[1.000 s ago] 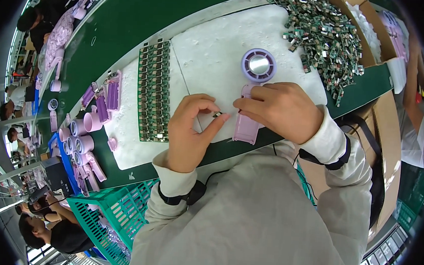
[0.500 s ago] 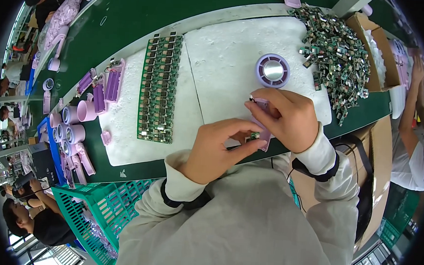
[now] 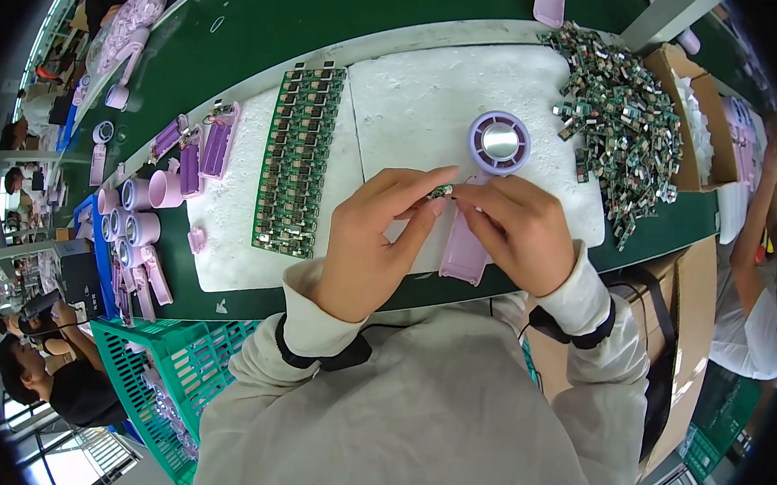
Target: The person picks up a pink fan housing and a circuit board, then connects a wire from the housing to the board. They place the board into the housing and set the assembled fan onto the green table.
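Between the thumb and fingers of my left hand (image 3: 367, 237) is a small green circuit board (image 3: 440, 192). The fingertips of my right hand (image 3: 527, 233) are pinched close beside that board; what they hold is too small to make out, though a thin wire shows near them. A pale purple handle shell (image 3: 465, 252) lies under and between my hands at the front of the white foam board (image 3: 415, 93). Just beyond my right hand sits a round purple fan head (image 3: 499, 144) with a silver centre.
Left of my hands lies a panel of joined green circuit boards (image 3: 299, 161). A heap of small boards (image 3: 623, 123) is at the right, beside a cardboard box (image 3: 722, 165). Purple housings (image 3: 140, 227) stand at the left, above a green crate (image 3: 168, 362). Other people sit nearby.
My left hand has moved up, bringing the small board to my right fingertips. My right hand has moved slightly down and left, and more of the handle shell shows. The view has shifted slightly.
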`<state>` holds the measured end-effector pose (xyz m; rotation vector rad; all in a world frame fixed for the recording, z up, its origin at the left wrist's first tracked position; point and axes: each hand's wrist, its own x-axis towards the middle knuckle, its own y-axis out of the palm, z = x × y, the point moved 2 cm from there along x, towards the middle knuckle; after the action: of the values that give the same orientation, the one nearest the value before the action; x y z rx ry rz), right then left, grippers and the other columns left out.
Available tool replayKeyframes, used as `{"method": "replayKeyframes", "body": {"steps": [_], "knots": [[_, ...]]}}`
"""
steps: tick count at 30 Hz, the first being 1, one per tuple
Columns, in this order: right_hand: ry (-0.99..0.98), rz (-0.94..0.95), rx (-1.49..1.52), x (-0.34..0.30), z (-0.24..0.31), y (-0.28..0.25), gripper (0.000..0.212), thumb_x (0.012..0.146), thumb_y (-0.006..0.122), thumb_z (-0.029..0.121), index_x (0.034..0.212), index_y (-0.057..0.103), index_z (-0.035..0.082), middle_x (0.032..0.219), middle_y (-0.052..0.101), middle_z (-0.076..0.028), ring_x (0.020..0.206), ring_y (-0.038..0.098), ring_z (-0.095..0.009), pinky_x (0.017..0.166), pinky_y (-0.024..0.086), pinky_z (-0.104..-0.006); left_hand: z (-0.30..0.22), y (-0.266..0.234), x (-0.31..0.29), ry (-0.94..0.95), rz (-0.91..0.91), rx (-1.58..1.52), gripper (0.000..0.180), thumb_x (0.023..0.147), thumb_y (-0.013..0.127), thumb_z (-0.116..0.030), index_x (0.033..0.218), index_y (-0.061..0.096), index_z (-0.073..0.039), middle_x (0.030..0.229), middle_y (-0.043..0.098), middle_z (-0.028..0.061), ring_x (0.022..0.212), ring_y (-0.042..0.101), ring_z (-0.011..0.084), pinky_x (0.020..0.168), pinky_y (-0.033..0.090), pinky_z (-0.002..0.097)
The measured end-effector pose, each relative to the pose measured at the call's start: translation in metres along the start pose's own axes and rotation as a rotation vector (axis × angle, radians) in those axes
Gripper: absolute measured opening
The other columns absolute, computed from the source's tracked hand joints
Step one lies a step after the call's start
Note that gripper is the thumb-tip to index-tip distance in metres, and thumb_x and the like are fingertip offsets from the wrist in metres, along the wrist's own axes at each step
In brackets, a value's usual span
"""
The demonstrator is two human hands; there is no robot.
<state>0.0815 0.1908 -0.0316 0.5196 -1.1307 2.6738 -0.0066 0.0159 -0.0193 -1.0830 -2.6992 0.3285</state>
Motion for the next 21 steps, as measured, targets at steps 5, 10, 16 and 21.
{"method": "replayKeyframes", "body": {"steps": [5,10,16,21], "knots": [[0.019,-0.049,0.018,-0.001,0.004,0.002,0.021,0.086,0.070,0.000,0.108,0.072,0.002,0.083,0.066,-0.012,0.071,0.064,-0.030,0.065,0.053,-0.0393,0.008,0.005,0.000,-0.011,-0.049,0.072,0.036,0.096,0.067,0.004,0.131,0.066,-0.002,0.108,0.069,0.0094,0.094,0.071,0.0157,0.085,0.057,0.0274],[0.002,-0.082,-0.057,0.000,0.003,0.003,0.019,0.087,0.072,0.002,0.106,0.072,0.003,0.084,0.067,-0.012,0.071,0.064,-0.029,0.065,0.052,-0.0389,0.010,0.008,-0.002,0.064,-0.092,0.213,0.036,0.093,0.071,0.004,0.129,0.068,-0.002,0.107,0.073,0.0110,0.094,0.071,0.0162,0.086,0.057,0.0282],[0.042,-0.078,-0.031,0.000,0.004,0.000,0.014,0.085,0.076,0.005,0.098,0.072,0.002,0.080,0.065,-0.010,0.066,0.061,-0.028,0.061,0.050,-0.0374,0.009,0.008,-0.001,0.199,-0.094,0.304,0.037,0.092,0.072,0.005,0.128,0.069,-0.001,0.105,0.074,0.0137,0.095,0.072,0.0168,0.086,0.058,0.0282],[0.001,-0.123,-0.093,0.003,0.007,-0.004,0.014,0.083,0.079,0.006,0.095,0.072,0.003,0.080,0.062,-0.008,0.068,0.059,-0.026,0.062,0.048,-0.0366,0.017,0.007,-0.001,0.090,-0.106,0.114,0.034,0.093,0.070,0.004,0.126,0.070,-0.002,0.107,0.073,0.0134,0.093,0.073,0.0196,0.083,0.059,0.0289]]}}
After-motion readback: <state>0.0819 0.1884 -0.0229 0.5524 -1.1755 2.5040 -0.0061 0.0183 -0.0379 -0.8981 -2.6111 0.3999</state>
